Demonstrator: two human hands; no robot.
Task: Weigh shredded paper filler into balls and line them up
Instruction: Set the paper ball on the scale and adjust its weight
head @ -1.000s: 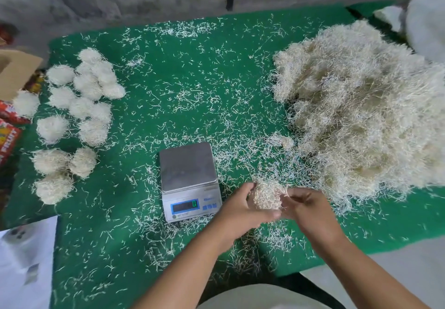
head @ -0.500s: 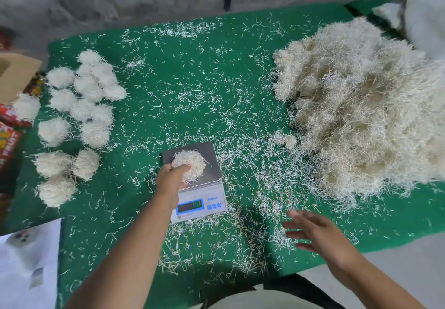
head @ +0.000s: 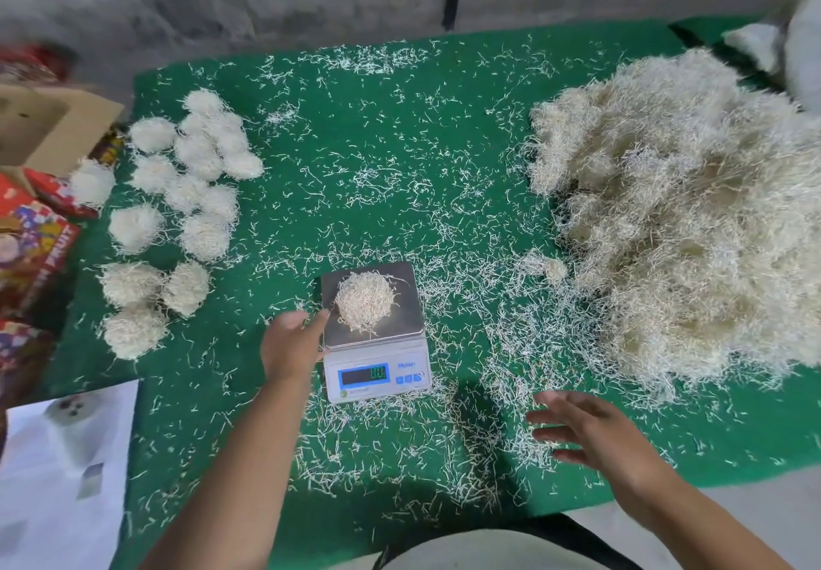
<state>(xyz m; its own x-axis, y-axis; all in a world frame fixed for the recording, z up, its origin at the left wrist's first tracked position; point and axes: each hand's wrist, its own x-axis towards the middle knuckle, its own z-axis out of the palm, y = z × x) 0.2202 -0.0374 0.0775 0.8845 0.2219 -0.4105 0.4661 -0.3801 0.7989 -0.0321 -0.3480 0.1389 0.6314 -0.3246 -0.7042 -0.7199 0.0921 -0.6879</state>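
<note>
At the bench's [head: 377, 125] left edge the finished balls [head: 177, 214] lie in loose rows. The left hand [head: 291, 340] has let go of the new ball [head: 365, 300] and drawn back beside the scale [head: 375, 334], fingers relaxed and empty. The ball now sits alone on the pan, so the blurred display can settle. The right hand [head: 591, 429] hovers with fingers spread, near the pile [head: 688, 223].

A loose cream paper ball [head: 365, 301] sits on the steel pan of the white scale [head: 374, 332], mid-worktop. Finished balls [head: 177, 214] lie in rough rows at far left. The big shredded-paper heap [head: 684, 223] fills the right side.
</note>
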